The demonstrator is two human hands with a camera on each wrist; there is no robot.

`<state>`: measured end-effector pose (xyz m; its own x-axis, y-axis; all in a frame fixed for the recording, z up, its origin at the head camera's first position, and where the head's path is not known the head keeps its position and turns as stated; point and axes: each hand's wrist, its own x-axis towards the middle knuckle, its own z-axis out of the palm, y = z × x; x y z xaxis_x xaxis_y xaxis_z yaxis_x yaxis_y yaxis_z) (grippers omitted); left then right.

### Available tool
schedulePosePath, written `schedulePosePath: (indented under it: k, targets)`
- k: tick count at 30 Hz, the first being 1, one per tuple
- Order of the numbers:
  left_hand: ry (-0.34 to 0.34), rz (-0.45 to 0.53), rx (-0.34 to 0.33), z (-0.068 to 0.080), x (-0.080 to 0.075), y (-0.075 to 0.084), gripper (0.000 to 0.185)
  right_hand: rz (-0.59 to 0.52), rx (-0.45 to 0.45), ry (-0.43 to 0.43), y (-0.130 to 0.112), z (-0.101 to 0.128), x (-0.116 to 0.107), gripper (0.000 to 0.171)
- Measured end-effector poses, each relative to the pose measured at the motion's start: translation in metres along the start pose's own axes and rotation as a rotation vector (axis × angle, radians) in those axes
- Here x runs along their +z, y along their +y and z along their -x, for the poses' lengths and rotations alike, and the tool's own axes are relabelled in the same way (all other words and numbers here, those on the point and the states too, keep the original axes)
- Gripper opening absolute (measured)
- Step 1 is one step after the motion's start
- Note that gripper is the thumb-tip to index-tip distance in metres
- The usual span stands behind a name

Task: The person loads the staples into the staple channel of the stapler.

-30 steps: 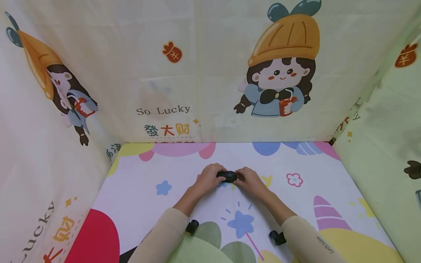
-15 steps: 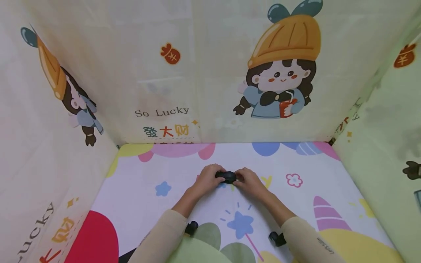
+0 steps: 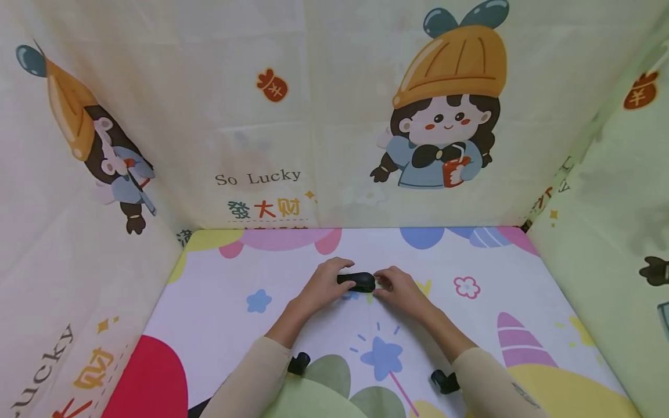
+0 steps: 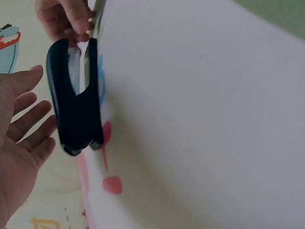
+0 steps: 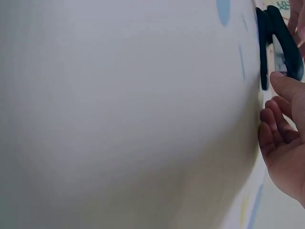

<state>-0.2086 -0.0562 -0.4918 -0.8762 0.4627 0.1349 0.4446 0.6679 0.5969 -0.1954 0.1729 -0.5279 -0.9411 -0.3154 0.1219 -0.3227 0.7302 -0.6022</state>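
Observation:
A black stapler point(image 3: 360, 282) is on the patterned tabletop between both hands, and its upper and lower arms stand apart in the left wrist view. Between those arms a metal strip point(image 4: 74, 67) shows. At the stapler's hinge end is my left hand point(image 3: 322, 284), thumb and fingers spread around it without a grip; the left wrist view shows a gap at the thumb. My right hand point(image 3: 402, 292) is at the mouth end, fingers loosely bent, with the thumb point(image 5: 282, 83) close to the tip of the upper arm. Whether it touches the stapler is unclear.
A white tabletop point(image 3: 209, 313) printed with colourful shapes lies under the hands. Cartoon-printed cloth walls point(image 3: 334, 116) enclose the back and sides. Small black devices stick out at the left sleeve point(image 3: 299, 364) and right sleeve point(image 3: 445, 382).
My left hand has loosened from the stapler: its fingers have lifted and spread, and more of the stapler's body shows. My right hand has barely moved.

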Motion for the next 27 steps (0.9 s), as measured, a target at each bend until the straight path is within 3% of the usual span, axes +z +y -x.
schedulePosePath:
  k: [5,9,15,19,27]
  targets:
    - [0.041,-0.078,-0.026,0.007,-0.023,-0.001,0.05,-0.006,-0.035,0.059,-0.003,0.006,-0.021,0.037]
    - [0.095,-0.146,-0.054,0.014,-0.042,0.0,0.053,0.049,-0.071,0.115,-0.005,0.01,-0.045,0.037]
    - [0.19,-0.232,-0.023,0.026,-0.068,-0.003,0.054,0.208,-0.081,0.203,-0.01,0.017,-0.079,0.039]
    - [0.255,-0.3,-0.009,0.033,-0.083,-0.006,0.056,0.335,-0.134,0.3,-0.008,0.021,-0.097,0.041]
    - [0.309,-0.494,-0.027,0.05,-0.094,-0.022,0.071,0.519,-0.207,0.45,0.004,0.03,-0.116,0.047]
